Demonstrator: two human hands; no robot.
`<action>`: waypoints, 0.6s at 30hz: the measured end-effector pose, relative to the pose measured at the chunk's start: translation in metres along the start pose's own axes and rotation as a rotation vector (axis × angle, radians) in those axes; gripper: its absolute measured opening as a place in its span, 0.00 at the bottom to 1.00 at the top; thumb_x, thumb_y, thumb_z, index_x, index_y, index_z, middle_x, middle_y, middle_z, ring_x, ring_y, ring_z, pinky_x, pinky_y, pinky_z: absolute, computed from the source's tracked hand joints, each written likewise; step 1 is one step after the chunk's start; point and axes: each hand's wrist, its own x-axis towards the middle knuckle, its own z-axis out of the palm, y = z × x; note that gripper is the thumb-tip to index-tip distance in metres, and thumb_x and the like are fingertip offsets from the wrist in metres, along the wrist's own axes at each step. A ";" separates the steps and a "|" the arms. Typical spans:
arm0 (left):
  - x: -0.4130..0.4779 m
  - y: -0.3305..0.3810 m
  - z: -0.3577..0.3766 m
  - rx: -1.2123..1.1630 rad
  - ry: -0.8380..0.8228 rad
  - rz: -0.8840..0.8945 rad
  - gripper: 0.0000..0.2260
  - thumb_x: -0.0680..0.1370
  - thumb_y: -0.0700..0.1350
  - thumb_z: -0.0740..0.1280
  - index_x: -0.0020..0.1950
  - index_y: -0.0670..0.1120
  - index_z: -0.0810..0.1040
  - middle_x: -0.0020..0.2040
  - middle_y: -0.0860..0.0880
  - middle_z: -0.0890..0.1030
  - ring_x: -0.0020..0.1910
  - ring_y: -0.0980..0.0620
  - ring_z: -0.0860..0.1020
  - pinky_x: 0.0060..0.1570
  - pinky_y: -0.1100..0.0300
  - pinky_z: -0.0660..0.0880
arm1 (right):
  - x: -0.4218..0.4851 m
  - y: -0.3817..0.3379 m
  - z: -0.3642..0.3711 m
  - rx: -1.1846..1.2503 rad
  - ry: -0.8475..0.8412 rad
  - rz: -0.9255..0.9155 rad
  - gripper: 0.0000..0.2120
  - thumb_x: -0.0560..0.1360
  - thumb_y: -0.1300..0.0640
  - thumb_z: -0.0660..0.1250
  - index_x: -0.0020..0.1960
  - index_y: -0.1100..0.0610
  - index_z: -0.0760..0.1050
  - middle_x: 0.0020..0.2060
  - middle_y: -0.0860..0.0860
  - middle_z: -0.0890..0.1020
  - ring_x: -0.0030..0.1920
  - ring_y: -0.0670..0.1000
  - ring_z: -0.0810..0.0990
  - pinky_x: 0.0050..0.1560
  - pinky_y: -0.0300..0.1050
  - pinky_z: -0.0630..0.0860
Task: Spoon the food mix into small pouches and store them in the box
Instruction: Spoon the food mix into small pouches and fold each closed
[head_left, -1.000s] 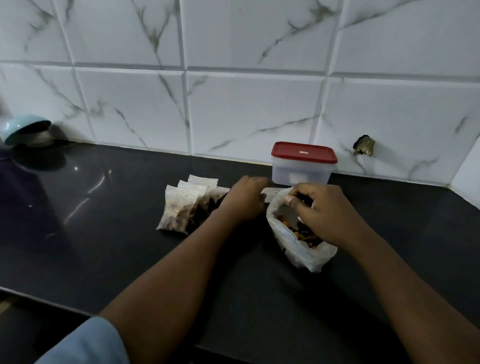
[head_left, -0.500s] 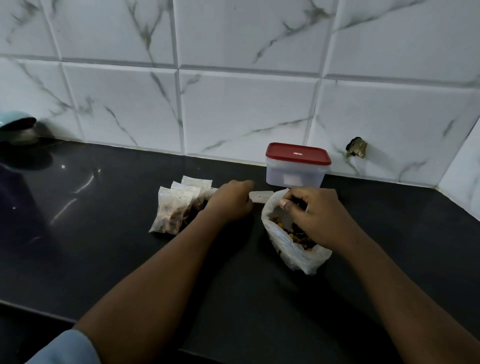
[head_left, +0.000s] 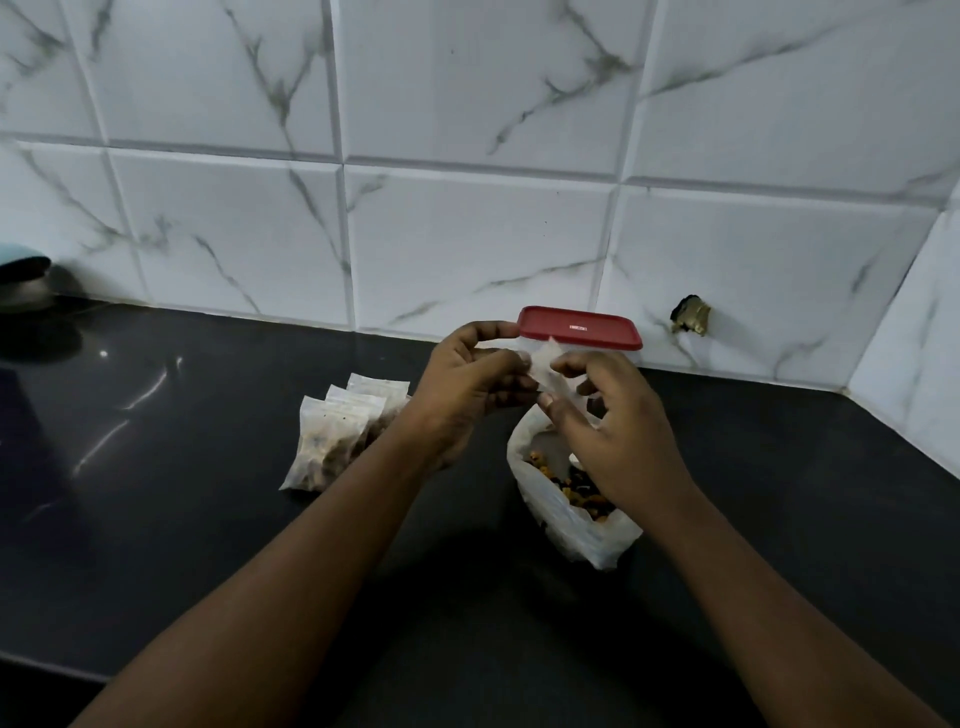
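Both hands are raised above the black counter, holding a small empty clear pouch between them. My left hand pinches its left side and my right hand pinches its right side with thumb and fingers. Below my right hand stands an open plastic bag of yellow and dark food mix. Several filled pouches lie in a pile to the left. The clear box with a red lid stands shut against the wall, just behind my hands. No spoon is visible.
A marble-tiled wall runs along the back and turns forward at the right corner. A light blue and dark object sits at the far left. The counter's front edge runs at the lower left.
Both hands lifted off the counter and out of the bag. The small pouch that lay by the box is now held up between them.
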 end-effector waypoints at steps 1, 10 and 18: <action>-0.001 0.000 0.002 -0.049 -0.023 -0.013 0.13 0.80 0.32 0.68 0.64 0.40 0.76 0.43 0.42 0.84 0.39 0.46 0.83 0.47 0.51 0.84 | 0.000 -0.001 0.000 0.026 0.008 0.000 0.11 0.80 0.56 0.72 0.61 0.50 0.79 0.53 0.42 0.80 0.54 0.43 0.79 0.53 0.37 0.77; -0.007 0.001 0.013 -0.055 -0.088 0.082 0.18 0.73 0.32 0.75 0.61 0.41 0.78 0.45 0.44 0.84 0.47 0.45 0.84 0.55 0.49 0.82 | 0.003 0.000 -0.005 0.357 0.059 0.144 0.10 0.80 0.59 0.72 0.60 0.51 0.85 0.53 0.45 0.86 0.56 0.47 0.85 0.57 0.47 0.83; -0.010 -0.002 0.013 0.037 -0.037 0.156 0.16 0.74 0.28 0.74 0.60 0.38 0.79 0.45 0.40 0.86 0.47 0.43 0.86 0.52 0.50 0.83 | 0.004 0.000 -0.006 0.498 0.043 0.240 0.11 0.79 0.64 0.72 0.55 0.49 0.86 0.47 0.47 0.89 0.50 0.48 0.88 0.50 0.43 0.84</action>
